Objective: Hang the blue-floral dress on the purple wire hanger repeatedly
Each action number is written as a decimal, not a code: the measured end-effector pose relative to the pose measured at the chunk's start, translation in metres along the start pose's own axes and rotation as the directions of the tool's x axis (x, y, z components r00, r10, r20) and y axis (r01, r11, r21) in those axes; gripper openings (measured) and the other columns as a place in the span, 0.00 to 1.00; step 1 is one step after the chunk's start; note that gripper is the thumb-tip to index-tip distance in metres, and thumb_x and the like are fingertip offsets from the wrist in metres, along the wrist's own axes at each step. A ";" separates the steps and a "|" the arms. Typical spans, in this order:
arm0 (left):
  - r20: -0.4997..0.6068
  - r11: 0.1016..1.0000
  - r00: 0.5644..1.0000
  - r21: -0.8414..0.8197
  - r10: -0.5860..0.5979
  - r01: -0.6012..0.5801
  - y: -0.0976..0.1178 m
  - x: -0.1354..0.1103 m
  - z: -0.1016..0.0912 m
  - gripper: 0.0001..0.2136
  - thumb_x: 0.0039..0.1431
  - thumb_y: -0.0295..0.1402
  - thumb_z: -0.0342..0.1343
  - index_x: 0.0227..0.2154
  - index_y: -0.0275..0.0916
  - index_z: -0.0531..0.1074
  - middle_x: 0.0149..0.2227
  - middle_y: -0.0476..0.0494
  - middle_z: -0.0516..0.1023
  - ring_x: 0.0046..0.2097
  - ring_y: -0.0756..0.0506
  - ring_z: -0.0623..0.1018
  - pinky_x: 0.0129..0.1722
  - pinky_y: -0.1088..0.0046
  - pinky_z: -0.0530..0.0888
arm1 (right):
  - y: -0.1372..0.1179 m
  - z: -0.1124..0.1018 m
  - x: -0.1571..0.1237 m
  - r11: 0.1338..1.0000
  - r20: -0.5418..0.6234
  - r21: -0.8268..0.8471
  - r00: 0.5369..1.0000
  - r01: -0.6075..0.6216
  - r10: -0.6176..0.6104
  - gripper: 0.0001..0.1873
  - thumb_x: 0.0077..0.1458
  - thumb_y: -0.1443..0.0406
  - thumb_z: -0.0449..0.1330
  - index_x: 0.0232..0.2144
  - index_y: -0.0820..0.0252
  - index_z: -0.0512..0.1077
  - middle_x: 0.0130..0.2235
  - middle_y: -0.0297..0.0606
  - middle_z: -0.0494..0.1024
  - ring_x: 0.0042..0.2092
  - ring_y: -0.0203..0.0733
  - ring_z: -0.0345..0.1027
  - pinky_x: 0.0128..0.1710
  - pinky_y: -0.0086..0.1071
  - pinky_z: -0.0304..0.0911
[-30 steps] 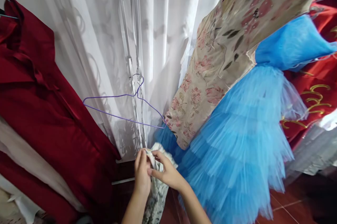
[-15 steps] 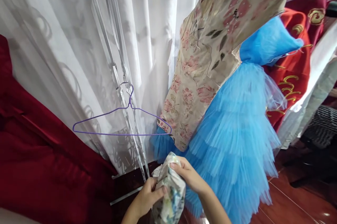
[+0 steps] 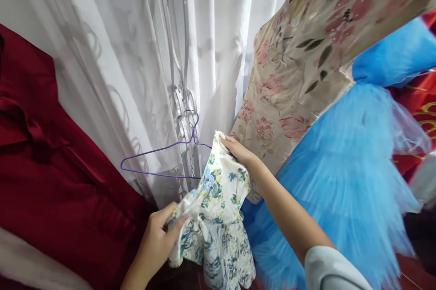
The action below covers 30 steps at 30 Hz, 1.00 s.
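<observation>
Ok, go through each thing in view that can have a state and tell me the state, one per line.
Small white garment with blue flowers: held up, partly bunched.
Left hand: gripping its lower edge.
Right hand: pinching its top, beside the hanger.
Thin purple wire hanger: bare, hooked on the curtain hardware.
Beige dress with pink flowers: hanging.
Blue tiered tulle dress: hanging.
Dark red garment: hanging.
Sheer white curtain: drawn.

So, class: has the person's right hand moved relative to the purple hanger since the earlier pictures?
Yes. The right hand has risen from well below the purple hanger to its right end, lifting the blue-flowered garment with it; the left hand grips the garment lower down.
</observation>
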<state>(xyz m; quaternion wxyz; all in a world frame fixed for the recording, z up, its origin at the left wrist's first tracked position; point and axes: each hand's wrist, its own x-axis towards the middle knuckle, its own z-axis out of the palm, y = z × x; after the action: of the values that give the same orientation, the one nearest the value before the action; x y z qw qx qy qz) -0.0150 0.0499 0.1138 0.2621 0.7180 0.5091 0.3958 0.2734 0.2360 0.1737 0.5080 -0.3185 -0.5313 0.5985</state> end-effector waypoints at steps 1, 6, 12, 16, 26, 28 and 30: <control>-0.055 0.999 0.998 -0.039 -0.029 0.027 -0.004 -0.001 -0.013 0.16 0.63 0.46 0.52 0.29 0.37 0.70 0.28 0.48 0.70 0.31 0.48 0.70 0.30 0.77 0.68 | 0.001 0.008 0.005 0.999 0.051 0.001 0.998 -0.047 0.046 0.17 0.47 0.53 0.70 0.29 0.59 0.72 0.24 0.29 0.74 0.24 0.33 0.63 0.24 0.25 0.60; 0.004 0.989 0.999 0.143 -0.040 0.039 -0.038 0.009 -0.086 0.15 0.64 0.45 0.51 0.30 0.39 0.73 0.29 0.48 0.72 0.34 0.47 0.72 0.35 0.75 0.69 | -0.006 0.022 -0.002 0.986 0.241 0.031 0.959 -0.161 0.149 0.15 0.48 0.56 0.70 0.33 0.61 0.75 0.28 0.35 0.78 0.28 0.37 0.71 0.29 0.27 0.67; 0.173 0.767 0.984 0.624 0.049 -0.148 -0.085 0.050 -0.163 0.11 0.62 0.43 0.52 0.35 0.45 0.77 0.36 0.46 0.77 0.42 0.43 0.75 0.54 0.60 0.64 | -0.025 0.021 -0.010 0.987 0.298 0.006 0.943 -0.158 0.149 0.15 0.48 0.59 0.71 0.35 0.59 0.75 0.30 0.34 0.79 0.30 0.37 0.73 0.31 0.27 0.68; -0.028 0.697 0.980 0.707 0.196 -0.119 -0.062 0.079 -0.191 0.12 0.62 0.41 0.50 0.44 0.45 0.73 0.49 0.43 0.76 0.52 0.38 0.73 0.55 0.58 0.65 | -0.033 0.021 -0.011 0.984 0.281 -0.082 0.944 -0.155 0.172 0.14 0.48 0.58 0.71 0.30 0.61 0.74 0.28 0.34 0.79 0.28 0.37 0.72 0.29 0.27 0.67; -0.101 0.883 0.966 0.436 0.239 -0.173 -0.001 0.122 -0.109 0.25 0.61 0.38 0.51 0.61 0.43 0.58 0.62 0.39 0.66 0.47 0.43 0.77 0.48 0.67 0.72 | -0.015 -0.002 -0.048 0.973 0.173 -0.180 0.970 -0.141 0.173 0.20 0.54 0.50 0.65 0.39 0.59 0.79 0.37 0.39 0.82 0.40 0.43 0.75 0.43 0.34 0.71; -0.198 0.907 0.952 0.397 0.233 -0.139 -0.015 0.120 -0.104 0.19 0.62 0.40 0.51 0.54 0.39 0.66 0.53 0.40 0.74 0.47 0.43 0.76 0.47 0.70 0.70 | -0.001 -0.018 -0.071 0.977 0.138 -0.176 0.980 -0.118 0.143 0.22 0.52 0.49 0.66 0.39 0.60 0.79 0.38 0.39 0.82 0.41 0.46 0.75 0.44 0.37 0.70; -0.234 0.921 0.950 0.373 0.207 -0.108 -0.025 0.114 -0.104 0.15 0.63 0.43 0.50 0.41 0.37 0.73 0.40 0.44 0.79 0.43 0.44 0.76 0.44 0.73 0.69 | 0.012 -0.031 -0.091 0.977 0.078 -0.180 0.988 -0.115 0.131 0.23 0.49 0.48 0.67 0.37 0.62 0.79 0.34 0.39 0.82 0.36 0.46 0.74 0.38 0.37 0.70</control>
<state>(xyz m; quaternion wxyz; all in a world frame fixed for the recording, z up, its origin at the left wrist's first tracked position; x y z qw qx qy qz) -0.0953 0.1628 0.1858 0.0233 0.7320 0.5431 0.4107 0.3243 0.1603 0.1405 0.4158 -0.3670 -0.5832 0.5935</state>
